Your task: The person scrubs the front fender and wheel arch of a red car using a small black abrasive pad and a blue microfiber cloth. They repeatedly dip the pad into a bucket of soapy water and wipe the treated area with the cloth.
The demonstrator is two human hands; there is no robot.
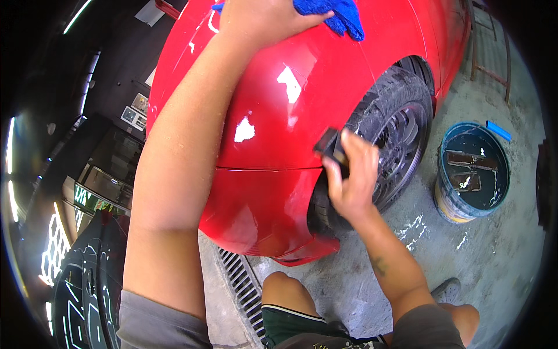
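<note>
A glossy red car point(279, 136) fills the middle, its rounded corner panel towards me. My left hand point(258, 20) reaches up to the top edge and rests over a blue cloth point(344, 22) on the bodywork. Its thumb sticks out to the right; the other fingers are mostly out of frame. My right hand point(356, 174) grips a small dark block point(329, 143), fingers curled round it. That block is at the edge of the wheel arch, beside the black tyre point(378, 96); whether it touches the paint I cannot tell. A seam runs across the panel just left of the block.
A blue bucket point(443, 195) of dark water stands right of the wheel, with brown blocks in it and a blue strip point(499, 131) on its rim. A floor drain grate point(239, 285) lies below the car. A dark glossy car point(87, 279) stands at lower left, a metal rack point(491, 75) upper right.
</note>
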